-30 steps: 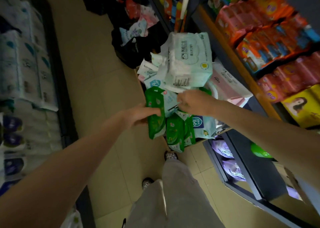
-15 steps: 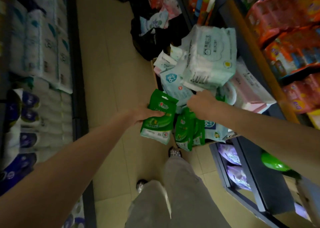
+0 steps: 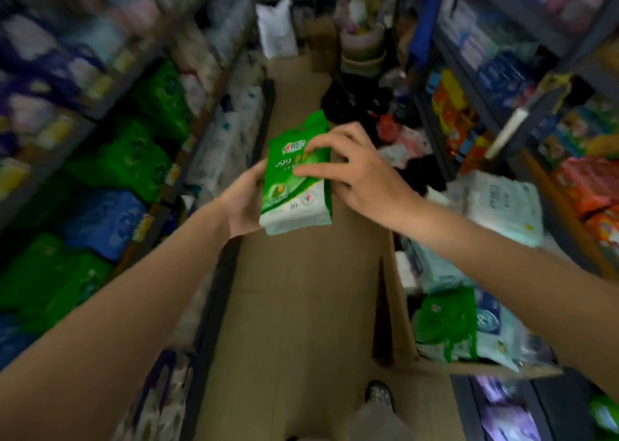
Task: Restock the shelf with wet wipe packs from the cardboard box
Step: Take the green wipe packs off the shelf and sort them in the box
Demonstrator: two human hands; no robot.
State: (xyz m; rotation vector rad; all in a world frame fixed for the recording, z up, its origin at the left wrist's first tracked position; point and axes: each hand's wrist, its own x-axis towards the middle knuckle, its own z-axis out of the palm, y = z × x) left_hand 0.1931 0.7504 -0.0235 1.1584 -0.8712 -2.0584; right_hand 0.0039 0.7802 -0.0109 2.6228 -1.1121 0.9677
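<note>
A green and white wet wipe pack [image 3: 294, 192] is held up over the aisle floor, at mid frame. My left hand [image 3: 243, 202] grips its left edge and lower part. My right hand [image 3: 355, 169] lies over its upper right, fingers spread on the front of the pack. The cardboard box [image 3: 398, 306] stands at the lower right, holding several more packs: green ones [image 3: 445, 320], pale blue ones and a big white pack [image 3: 502, 206]. The left shelf [image 3: 144, 226] carries green and blue packs.
A narrow aisle with a tan floor [image 3: 294, 323] runs ahead between shelves. Dark bags [image 3: 355, 102] and loose goods lie on the floor further on, with a white sack [image 3: 276, 28] at the end. Orange packs [image 3: 589, 189] fill the right shelf. My shoe [image 3: 378, 395] shows below.
The green pack has come up out of the box and away to the left. My right hand left the box and now rests on the pack. The view lifted up the aisle.
</note>
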